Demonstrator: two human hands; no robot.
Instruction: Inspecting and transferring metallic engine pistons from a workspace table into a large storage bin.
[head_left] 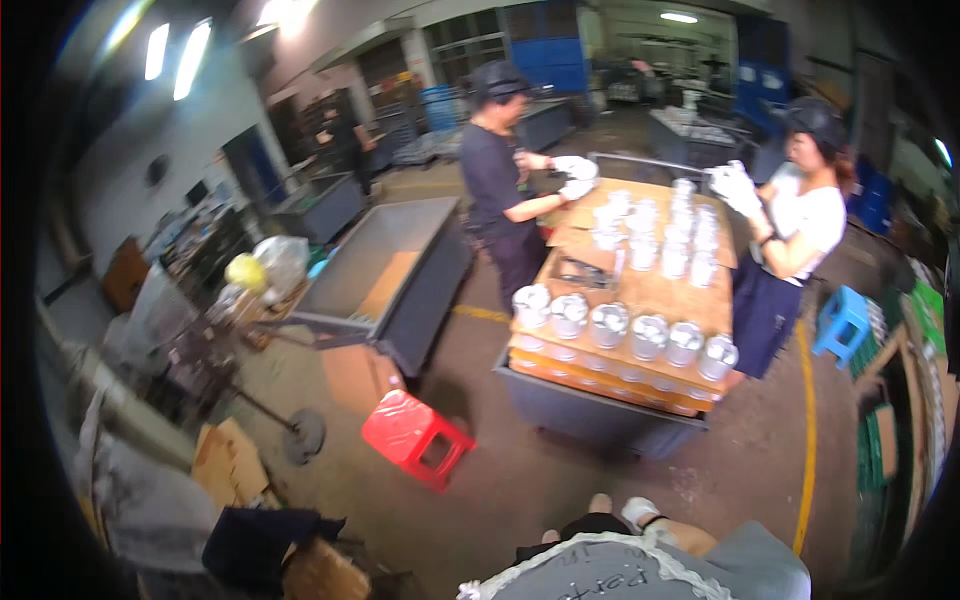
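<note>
My right hand, in a white glove with a dark band at the wrist, hangs low in front of my grey top. How its fingers are set is too small and blurred to tell, and no held thing shows. My left hand is out of view. Ahead of me stands a grey cart topped with cardboard sheets. Shiny silvery cup-shaped parts line its near edge, and more stand toward the back. My right hand is apart from the cart.
Two people in white gloves, one person left and another person right, flank the cart. A red stool stands front left, a blue stool at right. An open grey bin and a fan stand base are further left.
</note>
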